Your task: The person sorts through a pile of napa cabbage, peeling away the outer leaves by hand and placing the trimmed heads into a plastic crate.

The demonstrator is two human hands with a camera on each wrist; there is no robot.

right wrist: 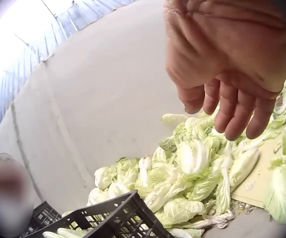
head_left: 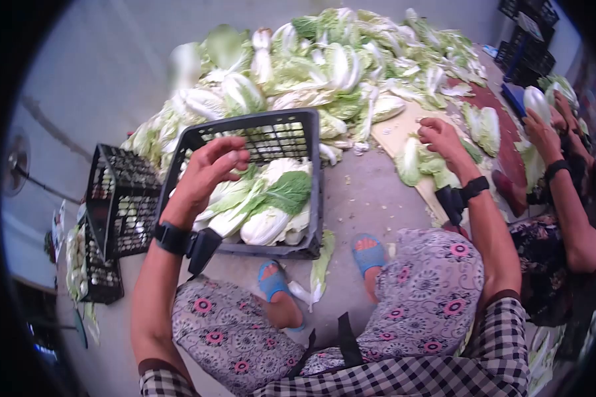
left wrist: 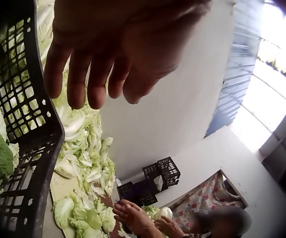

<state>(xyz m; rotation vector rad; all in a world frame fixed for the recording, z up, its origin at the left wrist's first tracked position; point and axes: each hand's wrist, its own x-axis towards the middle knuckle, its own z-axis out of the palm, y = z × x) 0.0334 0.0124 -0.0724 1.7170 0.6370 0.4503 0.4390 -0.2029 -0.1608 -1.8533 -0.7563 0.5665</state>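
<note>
My left hand (head_left: 208, 175) hovers over a black plastic crate (head_left: 319, 198), fingers loosely bent with nothing between them. Inside the crate lie several napa cabbages (head_left: 265, 226), one with a dark green leaf on top. On the other side, my right hand (head_left: 446, 142) hangs above a pale cutting board (head_left: 389, 132), its fingers relaxed and apart from the cabbage pieces (head_left: 410, 162) lying there. From the right wrist view, that palm (right wrist: 227, 54) shows no object in it. The left wrist view shows the left fingers (left wrist: 98, 79) hanging loosely beside the crate.
A big heap of napa cabbages (head_left: 338, 66) lies behind the crate and board against the wall. More black crates (head_left: 129, 218) stand at the left. Another person's hand (head_left: 543, 135) is at the right, near a white cabbage (head_left: 536, 102). A loose leaf (head_left: 322, 264) lies between the feet.
</note>
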